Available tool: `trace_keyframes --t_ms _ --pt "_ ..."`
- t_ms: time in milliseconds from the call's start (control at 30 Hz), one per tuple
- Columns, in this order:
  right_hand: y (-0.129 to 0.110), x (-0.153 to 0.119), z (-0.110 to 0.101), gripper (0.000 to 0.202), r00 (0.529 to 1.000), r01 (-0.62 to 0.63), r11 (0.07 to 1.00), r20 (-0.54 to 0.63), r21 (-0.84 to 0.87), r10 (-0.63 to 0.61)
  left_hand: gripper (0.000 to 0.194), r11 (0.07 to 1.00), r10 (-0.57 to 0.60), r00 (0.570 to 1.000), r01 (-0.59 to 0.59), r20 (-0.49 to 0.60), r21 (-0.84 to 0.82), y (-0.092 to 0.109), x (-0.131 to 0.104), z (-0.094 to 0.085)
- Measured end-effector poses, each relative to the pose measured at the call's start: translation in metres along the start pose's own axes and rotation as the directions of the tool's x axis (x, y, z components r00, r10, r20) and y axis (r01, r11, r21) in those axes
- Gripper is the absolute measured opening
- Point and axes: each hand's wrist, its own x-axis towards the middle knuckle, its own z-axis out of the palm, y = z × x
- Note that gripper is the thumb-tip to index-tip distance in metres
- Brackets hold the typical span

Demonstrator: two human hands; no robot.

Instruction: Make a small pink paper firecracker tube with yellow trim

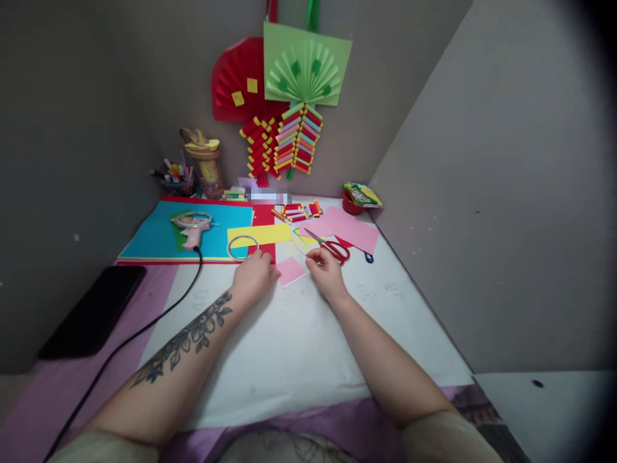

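A small pink paper square (290, 271) lies on the white table cover between my hands, with a white strip along its near edge. My left hand (256, 273) rests at its left side, fingers curled, fingertips at the paper's edge and beside a roll of tape (230, 248). Pinched in my right hand (324, 269) is the end of a thin white strip (299, 243). Just behind that hand lie red-handled scissors (336, 249), blades pointing to the back left. A yellow paper strip (260, 234) lies behind my left hand.
A pink glue gun (193, 236) with a black cord lies on blue sheets (144, 233) at the left. A black tablet (94, 312) is nearer. Pink sheets (354, 229) and a red pot (353, 204) are at the right; paper firecrackers (299, 211) lie behind.
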Motion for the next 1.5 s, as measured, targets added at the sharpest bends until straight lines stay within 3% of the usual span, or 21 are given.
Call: trace_keyframes --t_ms 267,433,600,733,1033,1500 --pt "0.005 0.001 -0.006 0.015 0.989 -0.147 0.983 0.025 0.112 0.145 0.027 0.995 0.056 0.996 -0.050 0.072 -0.085 0.001 -0.004 0.001" --pt "0.003 -0.002 -0.006 0.020 0.955 -0.295 0.921 0.093 0.255 0.280 0.029 0.996 0.085 0.996 -0.084 0.032 -0.026 0.014 -0.015 -0.008" --pt "-0.002 -0.001 -0.006 0.019 0.939 -0.344 0.886 0.118 0.311 0.324 0.021 0.978 0.177 0.954 -0.199 0.243 0.067 0.032 -0.027 -0.013" --pt "-0.004 0.002 -0.001 0.018 0.924 -0.382 0.865 0.163 0.325 0.347 0.031 0.976 0.141 0.936 -0.187 0.321 0.116 0.043 -0.033 -0.011" --pt "-0.003 0.003 0.010 0.021 0.899 -0.434 0.846 0.211 0.309 0.384 0.038 0.983 0.038 0.946 -0.093 0.321 0.157 0.047 -0.035 -0.006" --pt "-0.003 0.002 0.019 0.023 0.914 -0.405 0.852 0.109 0.333 0.391 0.038 0.983 0.079 0.948 -0.125 0.308 0.134 0.052 -0.039 -0.003"
